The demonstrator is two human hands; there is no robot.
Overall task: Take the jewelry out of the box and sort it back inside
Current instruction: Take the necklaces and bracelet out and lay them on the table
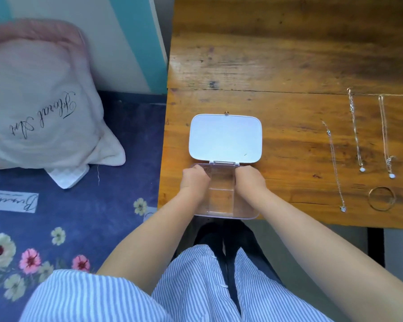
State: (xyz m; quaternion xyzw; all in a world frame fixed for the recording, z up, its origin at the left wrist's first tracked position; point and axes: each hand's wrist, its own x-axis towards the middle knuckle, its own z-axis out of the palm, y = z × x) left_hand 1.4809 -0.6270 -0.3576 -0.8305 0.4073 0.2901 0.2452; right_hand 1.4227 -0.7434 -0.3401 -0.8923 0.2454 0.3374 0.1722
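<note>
Curling both hands [221, 180] over the open box [221, 201] sides

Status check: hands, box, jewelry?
Left hand and right hand both reaching into the box, fingers hidden. Lid open flat. Three necklaces and bangle laid out on table. Nothing blocking.

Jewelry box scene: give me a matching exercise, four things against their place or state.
Things:
1. lid
2. bangle
3. hands, left and right
4. pillow

Place or state:
A. on the bed
B. swung open, flat on the table
C. in the clear box
D. lying below two necklaces

Pairs: 1-B, 2-D, 3-C, 4-A
</note>
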